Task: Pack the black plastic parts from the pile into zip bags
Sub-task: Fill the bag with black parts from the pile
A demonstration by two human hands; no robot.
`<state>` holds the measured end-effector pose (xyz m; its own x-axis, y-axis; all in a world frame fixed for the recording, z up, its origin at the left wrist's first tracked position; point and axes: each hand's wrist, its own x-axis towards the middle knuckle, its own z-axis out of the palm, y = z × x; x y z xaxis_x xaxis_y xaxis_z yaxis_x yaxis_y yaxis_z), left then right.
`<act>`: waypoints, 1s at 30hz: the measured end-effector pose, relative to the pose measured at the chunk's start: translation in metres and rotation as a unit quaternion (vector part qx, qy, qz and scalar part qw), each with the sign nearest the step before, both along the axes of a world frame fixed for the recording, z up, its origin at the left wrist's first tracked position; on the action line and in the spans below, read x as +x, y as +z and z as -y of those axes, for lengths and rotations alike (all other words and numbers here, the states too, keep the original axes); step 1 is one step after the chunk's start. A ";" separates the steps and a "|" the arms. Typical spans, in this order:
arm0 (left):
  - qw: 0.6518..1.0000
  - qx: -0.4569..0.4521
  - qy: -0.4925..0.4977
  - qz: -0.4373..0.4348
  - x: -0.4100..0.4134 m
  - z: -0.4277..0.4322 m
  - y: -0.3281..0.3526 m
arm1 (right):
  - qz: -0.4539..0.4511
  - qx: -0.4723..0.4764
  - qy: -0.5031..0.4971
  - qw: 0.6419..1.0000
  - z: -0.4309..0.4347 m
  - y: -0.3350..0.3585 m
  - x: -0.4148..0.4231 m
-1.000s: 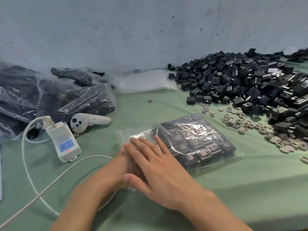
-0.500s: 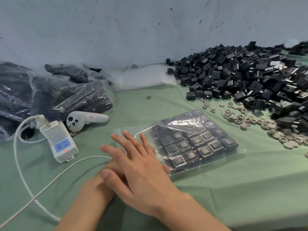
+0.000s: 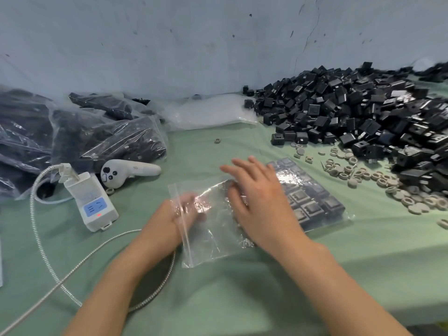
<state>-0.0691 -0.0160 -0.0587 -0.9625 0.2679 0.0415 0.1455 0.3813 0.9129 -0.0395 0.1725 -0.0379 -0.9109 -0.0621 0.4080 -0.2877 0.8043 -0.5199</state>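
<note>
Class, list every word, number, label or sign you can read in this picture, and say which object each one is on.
Blue screen on the white device: white marks, too blurred to read.
Handle of the white controller: one small grey mark, too small to read.
Nothing else in view carries legible text.

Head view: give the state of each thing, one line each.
Bag, lying flat, part filled with black parts.
Right hand, open, on the bag.
Left hand, behind the bag's plastic, grip unclear.
Pile, loose, heaped.
Packed bags, full, stacked at left.
Device, red light on.
</note>
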 end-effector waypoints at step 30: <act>0.975 -0.163 0.082 -0.130 0.008 -0.104 0.011 | 0.165 0.156 -0.066 0.972 -0.081 -0.008 -0.016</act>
<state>-0.0611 0.0882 -0.0482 -0.9617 0.1519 0.2283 0.2691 0.6823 0.6798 -0.0558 0.2532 -0.0462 -0.9973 -0.0087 0.0723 -0.0295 0.9561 -0.2914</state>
